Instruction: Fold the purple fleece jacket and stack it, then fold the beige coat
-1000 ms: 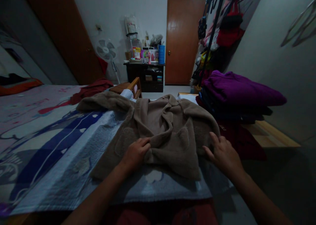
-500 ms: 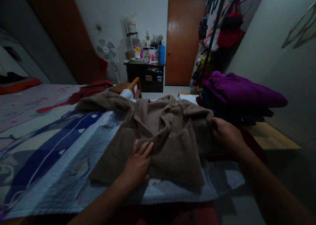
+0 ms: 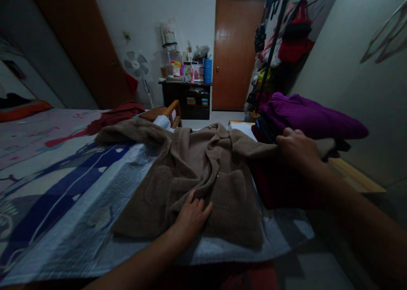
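A brown coat [image 3: 229, 188] lies spread on the light blue cover [image 3: 127, 201] of the bed, its collar away from me. Its left-side sleeve stretches out over the bedding. My left hand [image 3: 192, 213] rests on the lower middle of the coat, fingers apart, near the front edge. My right hand [image 3: 297, 148] is closed on the right-side sleeve, which is pulled out to the right, in front of a purple folded garment [image 3: 311, 114]. Part of that sleeve shows beyond my right hand.
Dark red cloth [image 3: 276, 184] lies under the extended sleeve. A wooden edge [image 3: 359, 175] juts out at the right. Patterned bedding [image 3: 63, 175] covers the left. Farther back are a wooden chair [image 3: 173, 112], a fan [image 3: 136, 65] and a dark cabinet [image 3: 187, 99].
My right hand has moved up and slightly right, drawing the right-side sleeve out straight. My left hand has slid right to the middle of the coat.
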Tool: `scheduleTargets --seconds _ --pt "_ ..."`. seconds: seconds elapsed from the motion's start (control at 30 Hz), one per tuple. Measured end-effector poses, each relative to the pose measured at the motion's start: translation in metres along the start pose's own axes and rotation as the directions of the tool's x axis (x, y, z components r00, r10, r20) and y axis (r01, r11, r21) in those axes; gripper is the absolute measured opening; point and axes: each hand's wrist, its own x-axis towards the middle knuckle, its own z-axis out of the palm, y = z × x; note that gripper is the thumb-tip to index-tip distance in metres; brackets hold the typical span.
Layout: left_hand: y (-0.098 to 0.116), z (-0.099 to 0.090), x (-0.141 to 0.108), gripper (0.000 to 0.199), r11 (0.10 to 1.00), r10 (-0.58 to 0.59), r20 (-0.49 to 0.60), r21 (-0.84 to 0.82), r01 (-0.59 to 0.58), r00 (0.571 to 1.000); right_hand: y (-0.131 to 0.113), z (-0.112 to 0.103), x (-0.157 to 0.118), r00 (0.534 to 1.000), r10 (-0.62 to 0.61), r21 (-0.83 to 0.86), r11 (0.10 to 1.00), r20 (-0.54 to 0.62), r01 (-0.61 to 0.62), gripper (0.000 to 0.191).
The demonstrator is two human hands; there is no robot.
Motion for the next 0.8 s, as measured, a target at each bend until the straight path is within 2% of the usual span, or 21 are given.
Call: scheduleTargets --seconds 0.07,0.13,0.2,0.27,0.33,0.4,0.47,0.5,0.57,0.63,0.7,0.8 --pt "-0.001 0.001 0.001 0.040 1.000 0.002 -0.020 -0.009 -0.002 1.000 0.004 0.022 -0.012 0.983 -0.030 0.044 0.999 0.182 0.022 0.024" --pt "-0.002 0.003 0.002 0.040 1.000 0.011 -0.036 -0.009 -0.011 0.999 0.009 0.037 -0.024 0.933 -0.030 0.077 0.997 0.360 0.002 0.026" --pt "-0.003 0.004 0.003 0.038 1.000 0.019 -0.044 -0.012 -0.020 0.999 0.010 0.041 -0.037 0.916 -0.023 0.105 0.994 0.402 -0.022 0.025" --pt "-0.005 0.003 0.004 0.033 0.999 0.020 -0.045 -0.037 -0.022 0.999 0.001 0.034 -0.053 0.951 -0.047 0.166 0.986 0.305 -0.005 0.025" --pt "-0.008 -0.001 0.006 0.027 0.995 0.013 -0.035 -0.099 -0.016 0.999 -0.020 0.024 -0.074 0.968 -0.137 0.299 0.952 0.208 0.071 0.035" --pt "-0.014 -0.007 0.007 0.023 0.983 -0.013 -0.023 -0.185 0.009 1.000 -0.049 0.021 -0.098 0.916 -0.340 0.498 0.844 0.214 0.197 0.048" --pt "-0.022 -0.015 0.009 0.023 0.961 -0.057 0.010 -0.271 0.058 0.998 -0.081 0.031 -0.122 0.850 -0.475 0.632 0.736 0.228 0.242 0.074" --pt "-0.027 -0.018 0.011 0.027 0.946 -0.081 0.034 -0.312 0.087 0.996 -0.095 0.041 -0.132 0.834 -0.504 0.665 0.705 0.225 0.247 0.089" --pt "-0.037 -0.024 0.015 0.038 0.906 -0.119 0.082 -0.398 0.141 0.990 -0.119 0.065 -0.146 0.856 -0.470 0.659 0.717 0.215 0.228 0.103" --pt "-0.046 -0.028 0.019 0.044 0.849 -0.138 0.104 -0.500 0.172 0.985 -0.131 0.087 -0.150 0.920 -0.368 0.629 0.749 0.132 0.209 0.098" --pt "-0.052 -0.034 0.022 0.045 0.787 -0.147 0.104 -0.591 0.180 0.984 -0.132 0.101 -0.147 0.962 -0.273 0.625 0.753 0.012 0.206 0.080" --pt "-0.051 -0.048 0.024 0.038 0.741 -0.104 0.099 -0.655 0.144 0.990 -0.113 0.094 -0.132 0.961 -0.257 0.633 0.728 -0.106 0.264 0.055"
